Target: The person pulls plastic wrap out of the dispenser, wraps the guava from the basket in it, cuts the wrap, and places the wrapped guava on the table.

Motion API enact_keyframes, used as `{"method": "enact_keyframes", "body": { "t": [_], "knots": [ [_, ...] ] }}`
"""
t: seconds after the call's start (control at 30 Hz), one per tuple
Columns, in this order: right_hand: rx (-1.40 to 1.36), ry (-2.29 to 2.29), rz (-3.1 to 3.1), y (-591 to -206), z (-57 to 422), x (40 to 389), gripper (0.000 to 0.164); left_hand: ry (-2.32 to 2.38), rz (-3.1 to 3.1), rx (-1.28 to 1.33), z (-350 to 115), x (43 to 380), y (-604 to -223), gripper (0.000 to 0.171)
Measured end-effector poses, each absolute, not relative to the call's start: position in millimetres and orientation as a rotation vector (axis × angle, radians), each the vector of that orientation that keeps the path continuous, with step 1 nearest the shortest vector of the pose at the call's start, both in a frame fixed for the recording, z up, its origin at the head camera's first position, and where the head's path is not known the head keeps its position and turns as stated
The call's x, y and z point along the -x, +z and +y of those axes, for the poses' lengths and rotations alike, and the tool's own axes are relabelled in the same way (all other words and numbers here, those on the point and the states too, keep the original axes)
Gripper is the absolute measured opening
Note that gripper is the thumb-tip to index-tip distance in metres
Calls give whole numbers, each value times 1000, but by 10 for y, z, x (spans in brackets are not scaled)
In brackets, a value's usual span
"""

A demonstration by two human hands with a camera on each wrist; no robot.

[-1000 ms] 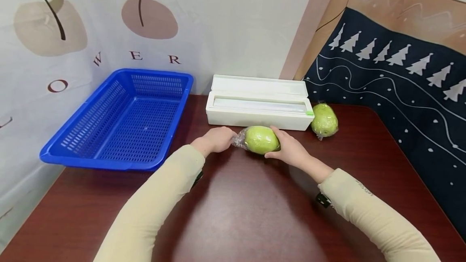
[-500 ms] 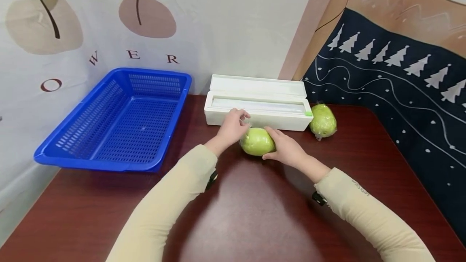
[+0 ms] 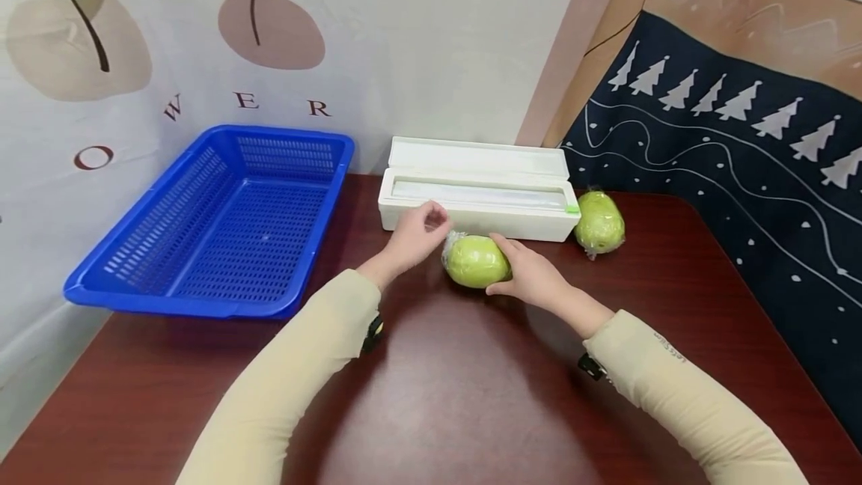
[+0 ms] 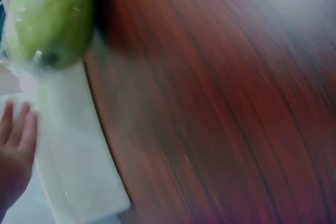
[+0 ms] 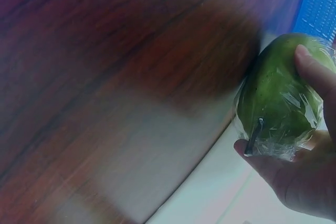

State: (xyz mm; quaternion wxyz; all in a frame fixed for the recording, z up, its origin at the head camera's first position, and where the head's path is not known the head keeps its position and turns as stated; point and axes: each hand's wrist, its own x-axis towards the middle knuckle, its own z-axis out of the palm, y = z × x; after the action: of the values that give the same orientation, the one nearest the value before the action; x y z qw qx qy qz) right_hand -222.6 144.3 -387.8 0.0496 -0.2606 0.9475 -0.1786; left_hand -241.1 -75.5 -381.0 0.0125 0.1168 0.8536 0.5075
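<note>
A green pear (image 3: 478, 261) wrapped in clear plastic film lies on its side at the table's middle, in front of the white film box. My right hand (image 3: 530, 272) grips its right end, fingers over the far side and thumb on the near side. A dark stem (image 5: 255, 136) shows through the film in the right wrist view. Bunched film (image 3: 453, 245) sticks out at the pear's left end. My left hand (image 3: 415, 233) hovers just left of that film, with its fingers loosely bent; in the left wrist view they stand apart from the pear.
The white film box (image 3: 481, 219) stands behind the pear with its lid up. A second wrapped pear (image 3: 599, 221) lies at the box's right end. A blue basket (image 3: 296, 260) stands at the left on the dark wooden table (image 3: 458, 395). Printed cloths hang behind.
My left hand has let go of the twisted film end, moved up and right over the pear's end, then drawn back left. The film now lies closer to the pear. My right hand keeps its grip.
</note>
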Motion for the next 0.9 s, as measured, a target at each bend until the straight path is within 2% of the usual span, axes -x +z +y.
{"method": "enact_keyframes", "body": {
  "t": [0.07, 0.17, 0.27, 0.4, 0.7, 0.9],
  "knots": [
    [800, -550, 2874, -3881, 1467, 2234, 90, 1313, 2664, -541, -764, 2373, -3848, 48],
    [835, -555, 2856, -3902, 1516, 2256, 91, 976, 2633, -779, -729, 2316, -3906, 86],
    [899, -547, 2831, -3931, 1551, 2274, 99, 767, 2675, -898, -683, 2295, -3959, 105],
    [991, -534, 2789, -3958, 1541, 2273, 108, 653, 2756, -908, -635, 2287, -3997, 103],
    [1170, -493, 2801, -3953, 1504, 2313, 94, 353, 2869, -930, -568, 2235, -3982, 88],
    [1096, -613, 2730, -3912, 1513, 2361, 102, 459, 2837, -856, -621, 2235, -3967, 87]
  ]
}}
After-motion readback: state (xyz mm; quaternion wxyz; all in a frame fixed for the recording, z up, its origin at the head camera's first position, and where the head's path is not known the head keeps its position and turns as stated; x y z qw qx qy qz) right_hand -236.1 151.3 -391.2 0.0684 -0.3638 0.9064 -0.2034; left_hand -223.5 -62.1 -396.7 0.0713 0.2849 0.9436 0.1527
